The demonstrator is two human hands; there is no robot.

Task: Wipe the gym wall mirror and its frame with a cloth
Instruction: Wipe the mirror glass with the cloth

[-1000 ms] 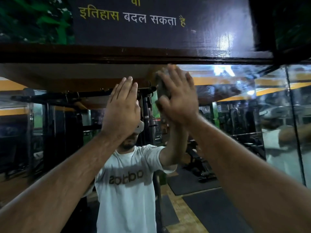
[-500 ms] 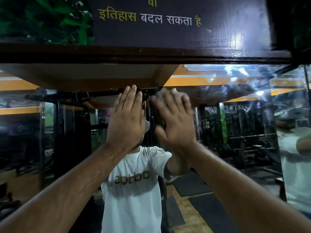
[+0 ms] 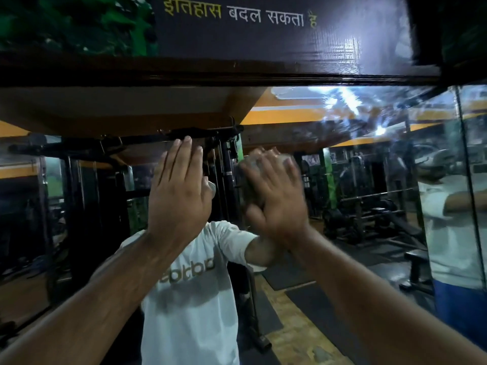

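Both arms are raised toward the mirror (image 3: pixel 355 206), hands side by side near the middle of the glass, below its top edge.

Left hand (image 3: pixel 179 204) — fingers straight and together, pointing up, palm toward the glass; it appears to rest flat on the mirror. Grip released, nothing held.

Right hand (image 3: pixel 276 198) — blurred by motion. Fingers spread and extended, pressing the cloth (image 3: pixel 253 188) against the glass. The cloth is a greyish wad; only its left part and a strip above the fingertips show, the rest hidden under the palm. No curl of the fingers around it is visible; the hand carries it by flat pressure.

The frame (image 3: pixel 237 72) is a dark brown wooden band running along the mirror's top edge, well above both hands. A thin dark vertical seam (image 3: pixel 467 185) divides the glass near the right edge of the mirror.

Above the frame: a dark glossy sign (image 3: pixel 263 35) with yellow and white Hindi lettering, green foliage pattern (image 3: pixel 73 22) to its left.

Smeary streaks (image 3: pixel 350 106) lie over the upper right part of the glass. The reflection shows a person in a white T-shirt (image 3: pixel 189 299), a black gym rack (image 3: pixel 184 138) and floor mats (image 3: pixel 316 306).
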